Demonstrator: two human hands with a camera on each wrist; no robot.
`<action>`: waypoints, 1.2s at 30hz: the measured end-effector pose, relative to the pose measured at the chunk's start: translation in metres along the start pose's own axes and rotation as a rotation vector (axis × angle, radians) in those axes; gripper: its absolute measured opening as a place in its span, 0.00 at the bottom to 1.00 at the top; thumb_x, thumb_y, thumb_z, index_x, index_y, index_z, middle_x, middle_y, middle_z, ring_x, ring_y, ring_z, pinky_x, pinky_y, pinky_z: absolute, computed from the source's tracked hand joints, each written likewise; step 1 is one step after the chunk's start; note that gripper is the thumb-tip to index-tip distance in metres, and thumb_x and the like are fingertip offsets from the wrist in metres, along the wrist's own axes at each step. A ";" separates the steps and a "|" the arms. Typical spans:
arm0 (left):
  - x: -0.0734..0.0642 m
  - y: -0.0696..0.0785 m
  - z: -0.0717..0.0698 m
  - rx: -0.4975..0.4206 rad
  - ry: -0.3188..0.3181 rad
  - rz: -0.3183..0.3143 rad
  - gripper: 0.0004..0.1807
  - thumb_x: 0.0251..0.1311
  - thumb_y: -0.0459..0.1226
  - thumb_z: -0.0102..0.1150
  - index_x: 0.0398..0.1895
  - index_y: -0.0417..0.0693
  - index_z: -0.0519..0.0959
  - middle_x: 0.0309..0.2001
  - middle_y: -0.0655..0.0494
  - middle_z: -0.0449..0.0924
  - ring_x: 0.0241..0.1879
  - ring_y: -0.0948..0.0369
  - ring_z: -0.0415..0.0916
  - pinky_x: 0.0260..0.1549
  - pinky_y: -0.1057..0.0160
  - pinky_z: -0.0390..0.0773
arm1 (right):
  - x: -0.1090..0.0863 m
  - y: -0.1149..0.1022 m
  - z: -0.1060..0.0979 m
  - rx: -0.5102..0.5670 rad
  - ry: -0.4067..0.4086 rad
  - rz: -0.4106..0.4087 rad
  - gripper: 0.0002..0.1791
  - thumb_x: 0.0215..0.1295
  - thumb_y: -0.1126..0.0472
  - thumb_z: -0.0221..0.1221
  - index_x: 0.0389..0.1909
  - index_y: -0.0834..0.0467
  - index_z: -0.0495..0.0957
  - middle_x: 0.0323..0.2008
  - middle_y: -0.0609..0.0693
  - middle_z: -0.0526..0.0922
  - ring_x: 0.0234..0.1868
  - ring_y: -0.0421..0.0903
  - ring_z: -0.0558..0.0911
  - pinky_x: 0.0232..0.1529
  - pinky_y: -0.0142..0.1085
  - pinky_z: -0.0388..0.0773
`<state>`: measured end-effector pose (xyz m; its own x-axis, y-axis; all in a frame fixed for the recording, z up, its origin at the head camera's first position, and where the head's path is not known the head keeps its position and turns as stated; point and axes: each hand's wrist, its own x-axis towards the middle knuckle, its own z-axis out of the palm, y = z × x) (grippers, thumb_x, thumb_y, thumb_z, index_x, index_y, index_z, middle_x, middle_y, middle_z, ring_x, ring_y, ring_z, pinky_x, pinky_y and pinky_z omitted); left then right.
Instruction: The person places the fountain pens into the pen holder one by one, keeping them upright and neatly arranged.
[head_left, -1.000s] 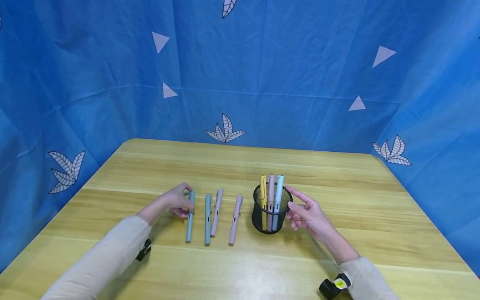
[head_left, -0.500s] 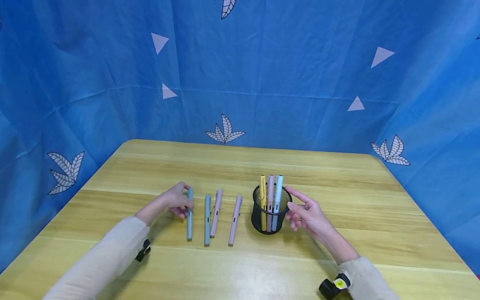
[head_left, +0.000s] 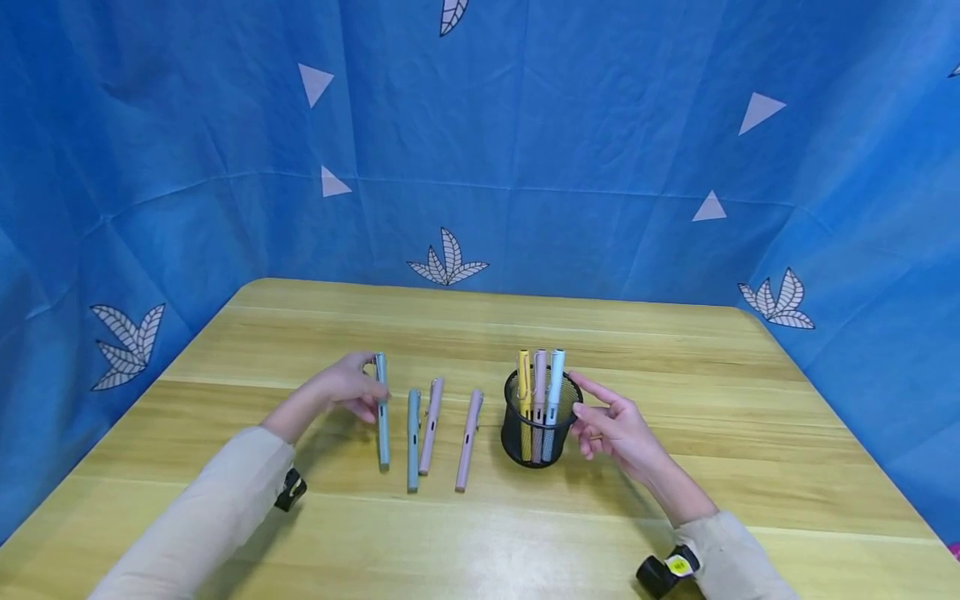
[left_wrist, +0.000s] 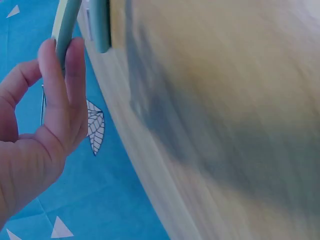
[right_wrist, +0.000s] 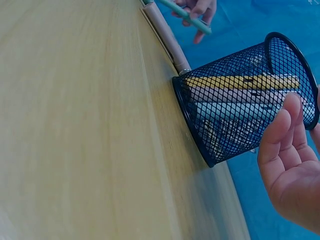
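My left hand [head_left: 347,387] pinches a teal pen [head_left: 383,437] by its clip end. In the left wrist view that pen [left_wrist: 66,22] is between the fingertips; the right wrist view shows it tilted and raised off the table. My right hand [head_left: 622,429] holds the rim of a black mesh pen holder [head_left: 513,440] from the right, thumb and index finger spread along it. Upright in the holder stand a yellow pen [head_left: 523,375], a light purple pen [head_left: 540,377] and a light blue pen [head_left: 556,379].
Between the hands, another teal pen [head_left: 414,442] and two light purple pens, one beside it [head_left: 431,429] and one nearer the holder [head_left: 469,442], lie on the wooden table [head_left: 480,542]. A blue patterned cloth [head_left: 600,125] hangs behind the table and at both sides.
My left hand has lifted the teal pen from the table and moved it slightly farther back. The right hand and the pen holder have stayed in place.
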<state>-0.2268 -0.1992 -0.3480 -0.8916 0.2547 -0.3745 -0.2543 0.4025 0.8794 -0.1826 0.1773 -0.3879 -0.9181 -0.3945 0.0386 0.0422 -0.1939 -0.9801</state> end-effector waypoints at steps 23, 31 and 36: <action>0.012 0.045 0.015 0.094 -0.110 0.130 0.47 0.55 0.27 0.55 0.70 0.48 0.36 0.30 0.42 0.73 0.21 0.56 0.73 0.19 0.65 0.77 | 0.000 0.001 -0.001 0.003 -0.006 0.000 0.29 0.63 0.65 0.52 0.65 0.54 0.58 0.21 0.53 0.78 0.15 0.41 0.75 0.17 0.28 0.74; 0.011 0.053 0.022 0.088 -0.114 0.161 0.44 0.55 0.25 0.54 0.70 0.52 0.42 0.36 0.40 0.73 0.22 0.57 0.73 0.22 0.62 0.79 | 0.000 -0.001 -0.001 0.002 0.005 0.015 0.31 0.63 0.64 0.53 0.66 0.58 0.54 0.21 0.53 0.78 0.15 0.41 0.75 0.17 0.28 0.74; 0.009 0.059 0.026 0.093 -0.116 0.186 0.43 0.55 0.25 0.55 0.70 0.55 0.46 0.40 0.39 0.72 0.22 0.57 0.73 0.23 0.62 0.79 | 0.000 -0.001 0.000 0.001 0.011 0.022 0.31 0.63 0.64 0.53 0.66 0.57 0.54 0.20 0.53 0.78 0.15 0.41 0.75 0.17 0.28 0.74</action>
<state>-0.2402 -0.1504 -0.3075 -0.8696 0.4289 -0.2446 -0.0495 0.4172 0.9075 -0.1826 0.1776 -0.3872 -0.9212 -0.3889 0.0151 0.0625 -0.1861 -0.9805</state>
